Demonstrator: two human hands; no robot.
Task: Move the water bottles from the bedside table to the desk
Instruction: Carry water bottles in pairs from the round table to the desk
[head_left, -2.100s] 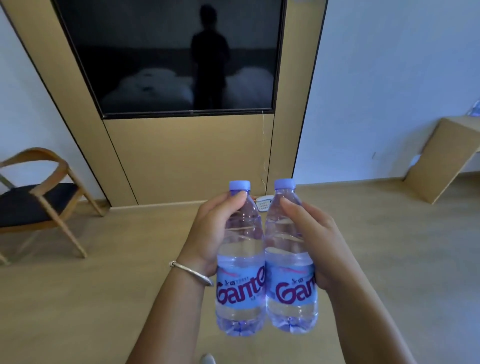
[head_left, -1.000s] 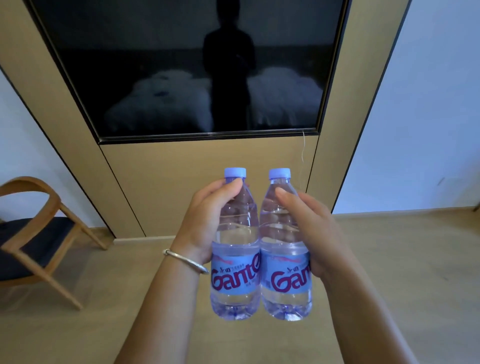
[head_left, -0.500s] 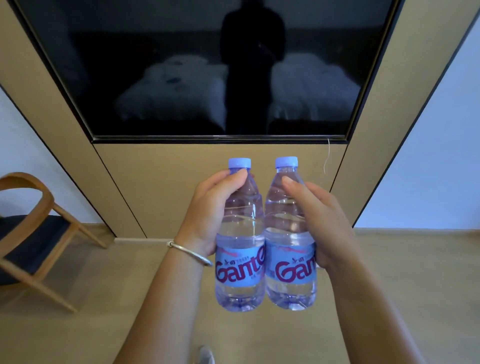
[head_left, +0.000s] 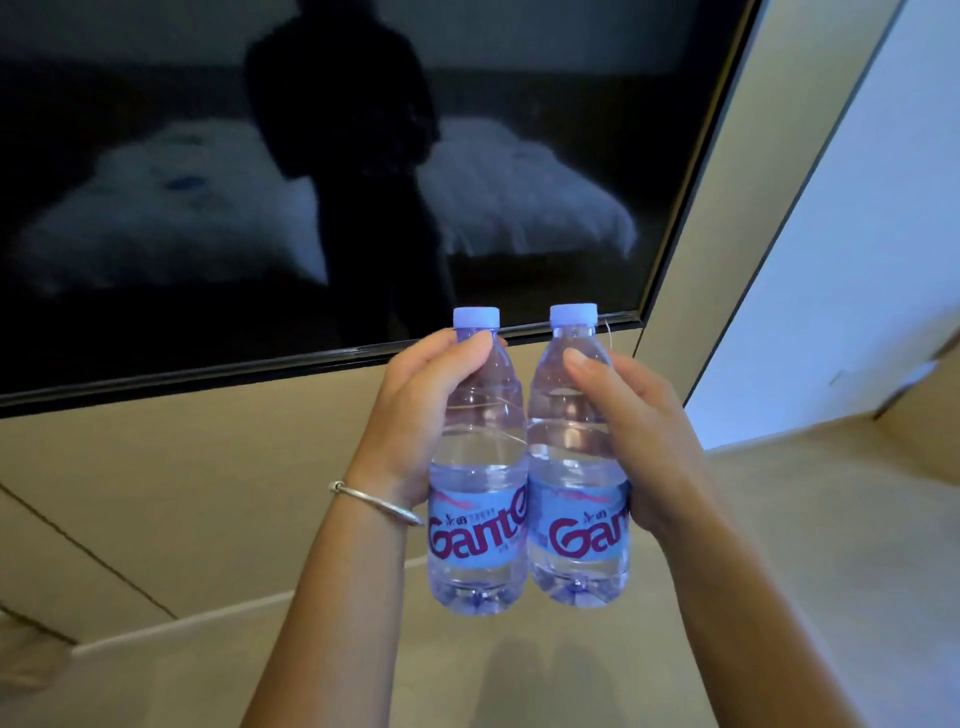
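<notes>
Head view: the left hand (head_left: 415, 410) grips the left water bottle (head_left: 475, 499) and the right hand (head_left: 644, 441) grips the right water bottle (head_left: 576, 483), upright, sides touching, above the floor (head_left: 519, 675). Behind both grips hangs a dark television (head_left: 208, 182).

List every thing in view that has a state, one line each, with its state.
Left bottle: capped, upright, off the floor, held by the left hand.
Right bottle: capped, upright, held by the right hand, touching the left bottle.
Television: off, screen dark, reflecting two beds.
Bracelet: on the left wrist.
</notes>
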